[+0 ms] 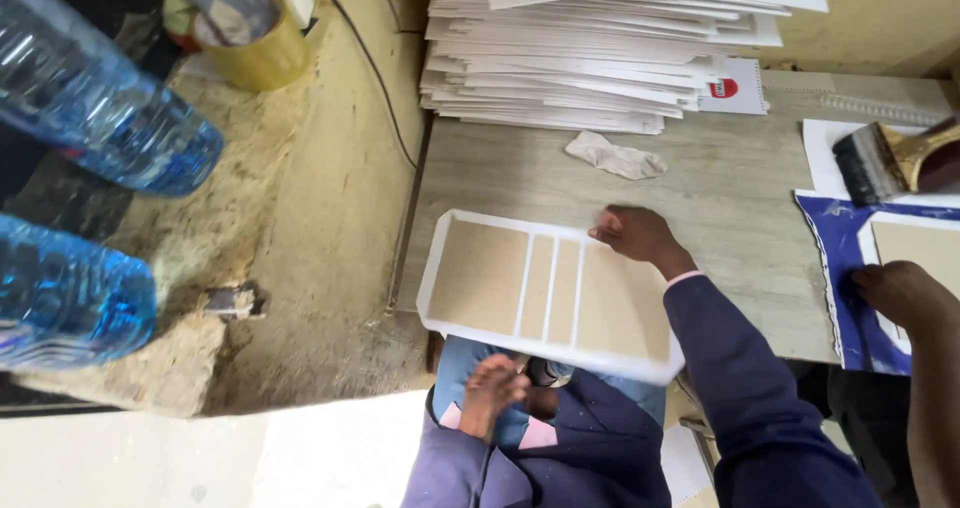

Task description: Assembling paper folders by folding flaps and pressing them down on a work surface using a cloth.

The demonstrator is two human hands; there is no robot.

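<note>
- Head view, looking down at a grey wood-grain desk (720,183).
- Right hand (634,233): fingers spread fairly flat, pressing on the top right edge of a white sheet with cardboard panels (545,293). Not gripping it, just resting on top.
- That sheet lies flat at the desk's near left corner, and its near edge hangs past the desk edge. Four tan panels on it: two wide outer ones, two narrow strips between.
- Left hand (492,393): down in the lap below the desk edge, fingers loosely curled. Cannot tell if it holds anything.
- Tall stack of white sheets (610,53) at the back of the desk, well apart from the right hand.
- Crumpled white rag (615,155) just in front of the stack, between it and the right hand.
- Another person's hand (900,290) at right, resting on a blue sheet (850,268) with a tan board on it.
- Wide brush (885,160) lies just behind the blue sheet.
- Yellow pot (255,53) at the back left, off the desk; something grey sits in it, can't tell what.
- Two clear blue plastic bottles (90,88) at far left, close to the camera, blurred; contents not readable.
</note>
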